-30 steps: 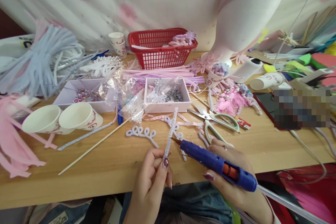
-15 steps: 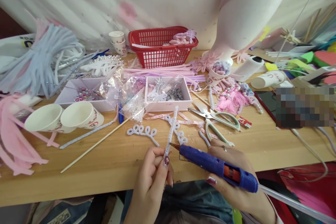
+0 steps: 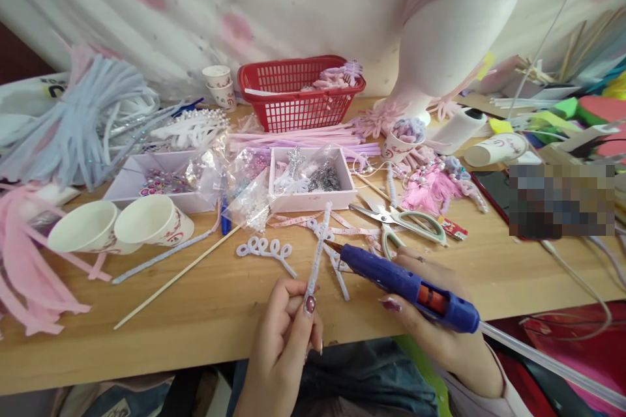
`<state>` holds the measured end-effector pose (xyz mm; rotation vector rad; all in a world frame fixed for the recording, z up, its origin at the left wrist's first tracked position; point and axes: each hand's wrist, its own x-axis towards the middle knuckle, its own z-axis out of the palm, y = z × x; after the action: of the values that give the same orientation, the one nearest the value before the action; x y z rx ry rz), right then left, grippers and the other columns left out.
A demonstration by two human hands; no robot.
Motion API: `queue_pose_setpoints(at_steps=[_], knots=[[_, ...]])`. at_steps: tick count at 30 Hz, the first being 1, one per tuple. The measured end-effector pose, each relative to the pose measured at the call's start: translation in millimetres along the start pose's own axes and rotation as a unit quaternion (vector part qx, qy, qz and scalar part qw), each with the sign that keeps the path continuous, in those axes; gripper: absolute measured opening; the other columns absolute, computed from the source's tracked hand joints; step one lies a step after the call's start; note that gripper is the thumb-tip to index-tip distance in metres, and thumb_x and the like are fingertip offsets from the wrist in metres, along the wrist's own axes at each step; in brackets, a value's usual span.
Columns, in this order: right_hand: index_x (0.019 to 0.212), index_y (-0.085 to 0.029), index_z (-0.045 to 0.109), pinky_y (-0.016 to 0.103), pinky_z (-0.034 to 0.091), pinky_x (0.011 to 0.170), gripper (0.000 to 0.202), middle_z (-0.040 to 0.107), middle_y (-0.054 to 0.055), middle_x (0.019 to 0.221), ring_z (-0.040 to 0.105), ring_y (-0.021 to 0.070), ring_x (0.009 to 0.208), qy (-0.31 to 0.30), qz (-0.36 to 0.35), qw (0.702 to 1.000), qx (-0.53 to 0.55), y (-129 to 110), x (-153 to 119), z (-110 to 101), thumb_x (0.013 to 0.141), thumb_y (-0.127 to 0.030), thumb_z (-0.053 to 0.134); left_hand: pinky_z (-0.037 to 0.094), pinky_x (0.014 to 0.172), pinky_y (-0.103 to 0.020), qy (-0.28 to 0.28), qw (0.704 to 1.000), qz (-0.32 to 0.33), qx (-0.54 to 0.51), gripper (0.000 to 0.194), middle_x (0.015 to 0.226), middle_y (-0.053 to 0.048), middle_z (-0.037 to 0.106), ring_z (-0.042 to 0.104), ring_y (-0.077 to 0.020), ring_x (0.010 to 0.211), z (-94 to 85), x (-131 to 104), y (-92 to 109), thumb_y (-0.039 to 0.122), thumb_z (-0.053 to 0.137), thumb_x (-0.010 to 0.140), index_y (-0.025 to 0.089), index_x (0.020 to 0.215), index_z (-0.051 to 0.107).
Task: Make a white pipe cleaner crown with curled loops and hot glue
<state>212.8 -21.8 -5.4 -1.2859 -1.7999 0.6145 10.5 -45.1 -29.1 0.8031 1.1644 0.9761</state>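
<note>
My left hand (image 3: 288, 339) pinches the lower end of a pale lavender pipe cleaner (image 3: 319, 247) between thumb and fingers, holding it nearly upright. My right hand (image 3: 435, 332) is wrapped round a blue hot glue gun (image 3: 386, 270), with a long clear glue stick (image 3: 542, 358) running out of its back. The gun's nozzle points left and is at the middle of the pipe cleaner; whether it touches I cannot tell. On the table behind lie a pipe cleaner bent into loops (image 3: 264, 249) and a second looped piece (image 3: 337, 267), partly hidden by the held one.
Scissors (image 3: 391, 216) and a pink measuring tape (image 3: 288, 221) lie beyond my hands. A white box of trinkets (image 3: 313, 201), a red basket (image 3: 298, 104) and paper cups (image 3: 151, 225) stand around. A wooden stick (image 3: 176, 279) lies left; a phone (image 3: 489, 192) lies right.
The glue gun's nozzle has moved up along the pipe cleaner, from just above my left fingers to about its middle. My left hand keeps its pinch, almost unmoved.
</note>
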Motion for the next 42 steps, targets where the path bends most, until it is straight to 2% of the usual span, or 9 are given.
queue_pose_setpoints(at_steps=[8,16,21,26,30,37,42], knots=[[0.068,-0.021,0.059,0.029,0.036,0.05,0.036,0.052,-0.001,0.058,0.048,0.0163,0.054,-0.032,-0.009,0.999,0.0,-2.5,-1.7,-0.9,0.092,-0.048,0.06,0.027,0.048,-0.02,0.003,1.0,0.005,-0.008,0.041,0.054,0.005,0.052,0.037,-0.0076,0.047,0.1,0.2,-1.3,0.058,0.063,0.088,0.018,0.094,0.056],[0.064,-0.021,0.052,0.028,0.037,0.047,0.039,0.048,-0.001,0.058,0.048,0.015,0.051,0.006,-0.008,1.0,-0.021,-1.3,3.4,-0.8,0.092,-0.046,0.062,0.027,0.048,-0.02,-0.005,1.0,0.008,-0.009,0.044,0.054,0.005,0.053,0.037,-0.007,0.047,-0.6,0.8,-1.9,0.06,0.064,0.086,0.018,0.093,0.057],[0.072,-0.023,0.059,0.03,0.042,0.048,0.032,0.053,0.001,0.06,0.052,0.0179,0.052,0.039,0.0,0.999,-0.021,-4.5,7.7,0.0,0.091,-0.048,0.062,0.026,0.048,-0.02,0.0,1.0,0.011,-0.011,0.047,0.053,0.006,0.054,0.036,-0.0058,0.046,0.1,0.9,-0.9,0.063,0.065,0.085,0.017,0.092,0.057],[0.068,-0.024,0.057,0.029,0.041,0.046,0.03,0.054,0.0,0.058,0.052,0.0174,0.05,0.029,0.026,0.999,0.014,-2.5,6.8,1.5,0.091,-0.041,0.064,0.025,0.047,-0.02,-0.003,1.0,0.014,-0.004,0.045,0.053,0.005,0.053,0.034,-0.005,0.045,-0.2,0.2,-2.8,0.062,0.062,0.087,0.018,0.089,0.057],[0.077,-0.024,0.063,0.028,0.044,0.05,0.02,0.06,0.0,0.063,0.056,0.0172,0.054,0.039,0.034,0.998,0.029,-2.5,8.9,1.5,0.092,-0.037,0.064,0.025,0.046,-0.019,0.0,1.0,0.015,0.0,0.045,0.053,0.005,0.053,0.033,-0.0047,0.044,-1.5,0.8,-6.0,0.063,0.062,0.087,0.018,0.09,0.057],[0.074,-0.024,0.061,0.025,0.043,0.05,0.019,0.052,-0.005,0.058,0.046,0.0125,0.047,0.062,0.046,0.997,0.031,-4.9,13.9,0.7,0.09,-0.033,0.066,0.027,0.045,-0.019,-0.001,1.0,0.028,-0.002,0.046,0.051,0.005,0.055,0.036,-0.0053,0.043,-3.6,2.5,-9.6,0.063,0.064,0.085,0.018,0.089,0.057],[0.075,-0.024,0.06,0.028,0.048,0.056,0.018,0.056,-0.002,0.065,0.054,0.0158,0.056,0.087,0.053,0.994,0.022,-1.6,16.1,0.9,0.089,-0.032,0.067,0.027,0.045,-0.018,0.001,1.0,0.02,-0.002,0.047,0.051,0.005,0.055,0.036,-0.0054,0.043,-4.1,3.0,-10.9,0.064,0.064,0.084,0.017,0.092,0.059]])
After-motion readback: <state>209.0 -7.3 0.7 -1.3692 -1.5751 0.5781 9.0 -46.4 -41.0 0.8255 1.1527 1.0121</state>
